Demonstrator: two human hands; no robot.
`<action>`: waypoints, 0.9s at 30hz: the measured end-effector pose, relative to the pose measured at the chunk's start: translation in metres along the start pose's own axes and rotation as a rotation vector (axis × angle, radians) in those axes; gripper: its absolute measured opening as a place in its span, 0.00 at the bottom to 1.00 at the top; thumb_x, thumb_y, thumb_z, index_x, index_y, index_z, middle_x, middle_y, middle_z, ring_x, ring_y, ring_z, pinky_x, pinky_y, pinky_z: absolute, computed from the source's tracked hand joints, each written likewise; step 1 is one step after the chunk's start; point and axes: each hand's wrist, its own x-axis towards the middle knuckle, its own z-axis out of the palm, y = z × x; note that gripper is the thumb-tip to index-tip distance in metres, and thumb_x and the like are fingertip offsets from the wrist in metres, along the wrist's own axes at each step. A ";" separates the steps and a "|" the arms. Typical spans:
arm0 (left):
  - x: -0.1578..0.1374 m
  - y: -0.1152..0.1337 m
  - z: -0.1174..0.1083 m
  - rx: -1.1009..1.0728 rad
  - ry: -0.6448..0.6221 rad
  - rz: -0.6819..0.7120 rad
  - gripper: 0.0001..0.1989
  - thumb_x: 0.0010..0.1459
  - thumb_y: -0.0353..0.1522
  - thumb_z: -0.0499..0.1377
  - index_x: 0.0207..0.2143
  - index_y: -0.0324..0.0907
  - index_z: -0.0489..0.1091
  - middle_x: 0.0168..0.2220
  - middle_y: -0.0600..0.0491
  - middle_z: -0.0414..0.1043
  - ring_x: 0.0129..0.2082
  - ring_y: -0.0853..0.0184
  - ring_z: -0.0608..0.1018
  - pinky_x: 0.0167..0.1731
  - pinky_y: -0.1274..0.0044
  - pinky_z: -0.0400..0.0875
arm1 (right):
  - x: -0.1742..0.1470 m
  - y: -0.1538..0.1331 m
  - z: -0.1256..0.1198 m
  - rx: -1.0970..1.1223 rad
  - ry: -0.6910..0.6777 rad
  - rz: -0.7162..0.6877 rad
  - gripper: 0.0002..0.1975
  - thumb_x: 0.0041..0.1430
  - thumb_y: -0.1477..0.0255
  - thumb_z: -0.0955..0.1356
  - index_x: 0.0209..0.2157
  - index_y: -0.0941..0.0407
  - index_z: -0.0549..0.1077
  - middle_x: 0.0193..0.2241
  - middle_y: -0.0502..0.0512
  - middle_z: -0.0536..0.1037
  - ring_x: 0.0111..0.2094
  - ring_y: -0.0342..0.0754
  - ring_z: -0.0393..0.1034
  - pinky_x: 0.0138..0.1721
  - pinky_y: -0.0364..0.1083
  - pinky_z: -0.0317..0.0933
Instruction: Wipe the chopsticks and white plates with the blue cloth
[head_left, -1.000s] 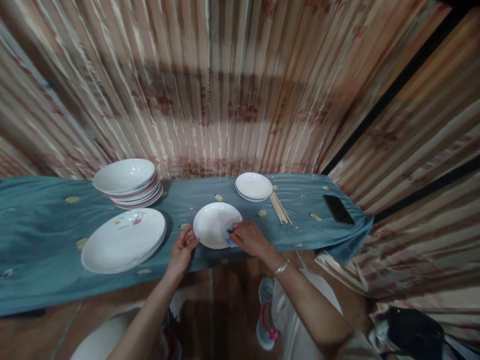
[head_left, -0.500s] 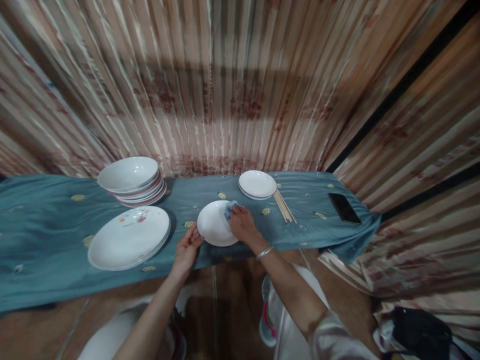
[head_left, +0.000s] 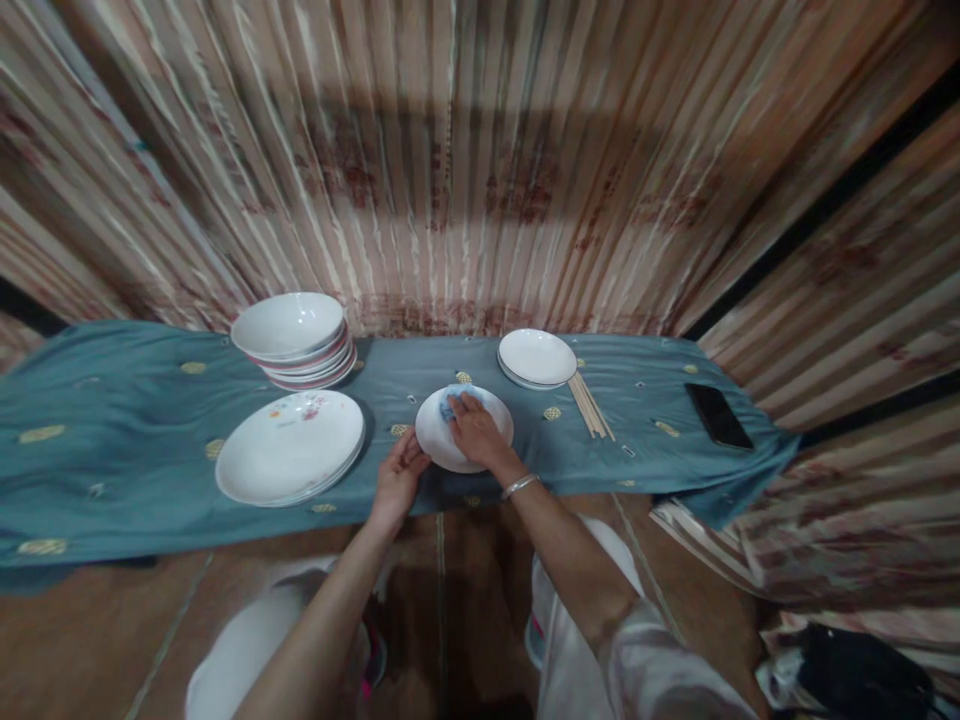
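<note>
A small white plate (head_left: 430, 432) is in front of me near the table's front edge. My left hand (head_left: 400, 474) grips its left rim, fingers at the edge. On the plate's surface lies a crumpled blue cloth (head_left: 451, 400), partly covered by my right hand (head_left: 477, 430), whose fingers press it down. The silver bangle (head_left: 520, 486) sits on my right wrist. Behind and to the right of this plate stands a short stack of small white plates (head_left: 537, 356), with several wooden chopsticks (head_left: 592, 408) lying beside it.
Large oval plates (head_left: 285, 455) with a flower print are stacked at the left. Behind them rises a stack of white bowls (head_left: 291, 328) with red bands. A black phone (head_left: 718, 415) lies at the right end of the blue tablecloth (head_left: 142, 430). Pleated curtains (head_left: 480, 200) hang behind.
My right hand has slid the blue cloth from the plate's upper right towards its upper middle. The left hand keeps the rim. The whole view has shifted slightly.
</note>
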 end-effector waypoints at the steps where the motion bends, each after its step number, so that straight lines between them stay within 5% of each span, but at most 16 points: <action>1: 0.000 -0.001 0.000 -0.001 0.001 0.001 0.33 0.34 0.30 0.70 0.48 0.40 0.71 0.48 0.44 0.75 0.51 0.56 0.73 0.50 0.67 0.66 | 0.001 -0.001 0.001 0.027 -0.006 0.005 0.23 0.62 0.75 0.60 0.59 0.65 0.61 0.59 0.68 0.63 0.61 0.54 0.55 0.62 0.53 0.49; 14: 0.000 -0.001 0.000 0.000 0.005 0.011 0.32 0.34 0.28 0.68 0.47 0.39 0.72 0.45 0.45 0.77 0.50 0.56 0.74 0.50 0.67 0.66 | -0.001 -0.008 0.005 0.270 -0.161 -0.153 0.20 0.64 0.74 0.59 0.56 0.58 0.67 0.58 0.59 0.67 0.62 0.48 0.56 0.62 0.49 0.50; 27: 0.000 0.003 0.002 0.018 0.017 0.015 0.29 0.35 0.31 0.69 0.44 0.39 0.72 0.44 0.45 0.77 0.48 0.57 0.75 0.51 0.66 0.65 | -0.022 0.004 -0.016 0.435 -0.246 -0.389 0.09 0.57 0.80 0.66 0.33 0.57 0.78 0.41 0.55 0.77 0.43 0.45 0.71 0.46 0.42 0.60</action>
